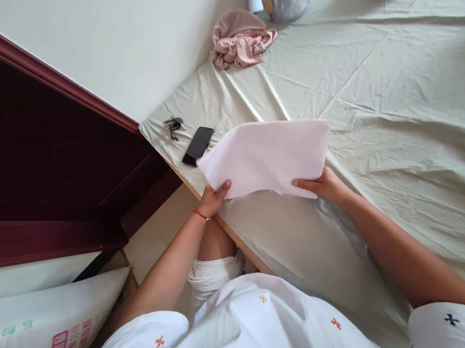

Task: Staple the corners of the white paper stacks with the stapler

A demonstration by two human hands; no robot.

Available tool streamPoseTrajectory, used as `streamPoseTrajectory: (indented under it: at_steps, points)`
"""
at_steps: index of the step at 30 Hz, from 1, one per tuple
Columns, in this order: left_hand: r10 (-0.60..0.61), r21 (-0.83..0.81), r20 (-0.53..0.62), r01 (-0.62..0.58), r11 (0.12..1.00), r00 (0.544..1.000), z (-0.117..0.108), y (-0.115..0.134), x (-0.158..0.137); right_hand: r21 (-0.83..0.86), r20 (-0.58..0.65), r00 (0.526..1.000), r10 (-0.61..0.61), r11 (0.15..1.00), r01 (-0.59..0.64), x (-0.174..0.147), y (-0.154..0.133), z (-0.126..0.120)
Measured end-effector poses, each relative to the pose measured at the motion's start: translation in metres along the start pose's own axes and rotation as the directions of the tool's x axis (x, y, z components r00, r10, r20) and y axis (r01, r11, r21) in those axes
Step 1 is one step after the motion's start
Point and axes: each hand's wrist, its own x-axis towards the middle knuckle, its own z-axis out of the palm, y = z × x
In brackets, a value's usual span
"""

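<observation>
A white sheet of paper [274,153] is held up over the cloth-covered surface, slightly bent along its length. I cannot tell whether it is one sheet or a thin stack. My left hand [215,194] grips its near left edge, thumb on top; a red cord bracelet circles that wrist. At the right end, my right hand [325,185] pinches the near corner with the thumb lying over the paper. The fingers of both hands are mostly hidden underneath. Just beyond the paper's left corner lies a black phone [198,145].
Keys [174,126] lie left of the phone by the wall. Farther back are a crumpled pink cloth [241,41] and a clear plastic container [287,2]. A wrinkled pale green sheet [408,120] covers the surface. Dark red wooden furniture [52,149] and a printed white sack [47,309] stand at left.
</observation>
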Motion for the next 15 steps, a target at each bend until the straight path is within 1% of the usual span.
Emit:
streamPoseTrajectory:
  at_steps: [2, 4, 5, 7, 8, 9, 10, 11, 12, 13, 14, 15]
  points:
    - [-0.028, -0.028, -0.027, 0.027, 0.999, 0.999, 0.002, -0.002, 0.001, 0.103, 0.031, 0.997, 0.066, 0.992, -0.069, -0.008, -0.005, 0.002]
    - [-0.053, -0.029, -0.018, 0.053, 0.998, 0.998, 0.003, -0.001, 0.000, 0.186, 0.071, 0.990, 0.125, 0.973, -0.136, -0.017, -0.005, 0.003]
    - [-0.059, -0.025, -0.004, 0.058, 0.998, 0.998, 0.003, 0.001, -0.001, 0.199, 0.087, 0.983, 0.160, 0.964, -0.174, -0.022, -0.003, 0.002]
    - [-0.067, -0.015, 0.025, 0.068, 0.998, 0.997, 0.004, 0.006, -0.003, 0.150, 0.103, 0.966, 0.237, 0.956, -0.250, -0.028, 0.002, -0.004]
    - [-0.071, -0.012, 0.038, 0.071, 0.997, 0.997, 0.004, 0.010, -0.005, 0.089, 0.075, 0.963, 0.257, 0.961, -0.264, -0.030, 0.004, -0.009]
    - [-0.072, -0.007, 0.049, 0.072, 0.997, 0.996, 0.004, 0.015, -0.007, 0.000, 0.013, 0.967, 0.255, 0.967, -0.255, -0.031, 0.005, -0.014]
    - [-0.068, 0.003, 0.061, 0.068, 0.998, 0.996, 0.004, 0.020, -0.009, -0.110, -0.087, 0.973, 0.213, 0.969, -0.222, -0.032, 0.004, -0.019]
    - [-0.059, 0.021, 0.075, 0.057, 0.998, 0.995, 0.005, 0.025, -0.011, -0.244, -0.221, 0.969, 0.114, 0.955, -0.168, -0.032, 0.001, -0.024]
    - [-0.047, 0.045, 0.095, 0.043, 0.998, 0.994, 0.005, 0.031, -0.012, -0.390, -0.348, 0.937, -0.019, 0.912, -0.127, -0.031, -0.005, -0.028]
    - [-0.035, 0.071, 0.122, 0.026, 0.997, 0.992, 0.006, 0.036, -0.014, -0.520, -0.441, 0.881, -0.173, 0.849, -0.093, -0.030, -0.013, -0.030]
    - [-0.028, 0.094, 0.158, 0.013, 0.995, 0.987, 0.006, 0.042, -0.016, -0.619, -0.457, 0.841, -0.290, 0.782, -0.067, -0.029, -0.023, -0.030]
    - [-0.028, 0.110, 0.197, 0.007, 0.994, 0.980, 0.007, 0.047, -0.017, -0.689, -0.430, 0.824, -0.369, 0.724, -0.036, -0.028, -0.035, -0.028]
